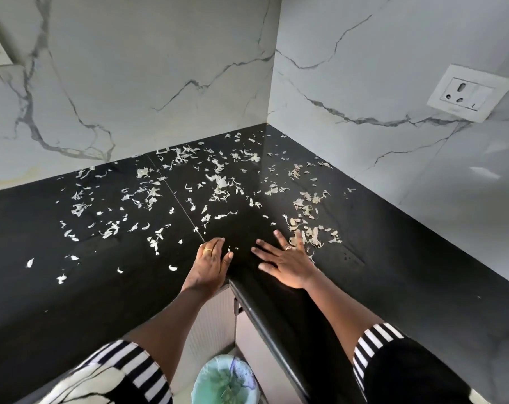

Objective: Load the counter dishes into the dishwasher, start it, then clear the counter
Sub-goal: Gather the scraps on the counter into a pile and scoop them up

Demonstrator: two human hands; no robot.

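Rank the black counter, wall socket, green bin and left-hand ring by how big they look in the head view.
Largest: black counter.
Next, unranked: wall socket and green bin look alike, and the bin is cut off.
Smallest: left-hand ring.

black counter (72, 287), pale whitish scraps (218, 182), white grey-veined marble walls (160, 68), black-white striped sleeves (373, 345), mint-green bin (201, 386)
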